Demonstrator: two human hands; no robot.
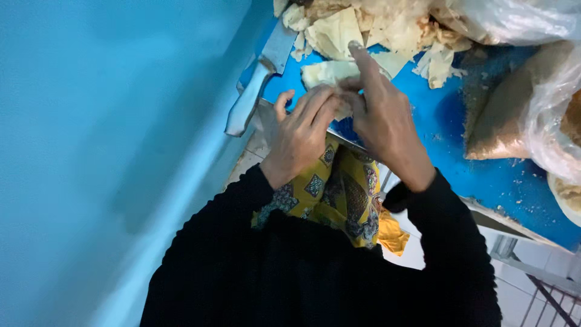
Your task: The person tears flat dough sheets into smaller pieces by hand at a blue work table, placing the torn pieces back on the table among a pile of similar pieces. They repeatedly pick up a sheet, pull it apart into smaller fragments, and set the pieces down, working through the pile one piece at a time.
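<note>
Both hands meet at the blue surface's [417, 115] near edge. The left hand [302, 130] and right hand [384, 115] each close their grip on a pale dough piece [327, 72], pinching it to fold it. A knife [257, 85] lies at ten o'clock, a pile of pale scraps [375, 27] at twelve, bagged crumbs [502, 115] at three.

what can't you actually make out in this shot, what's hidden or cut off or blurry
- Head view: the pale dough piece is mostly covered by the left hand and right hand; its full shape is hidden.
- The heap of torn pale flatbread runs off the top edge.
- The clear plastic bags are cut by the right edge; their contents are unclear.
- The steel knife is motion-blurred; its edge is unreadable.
</note>
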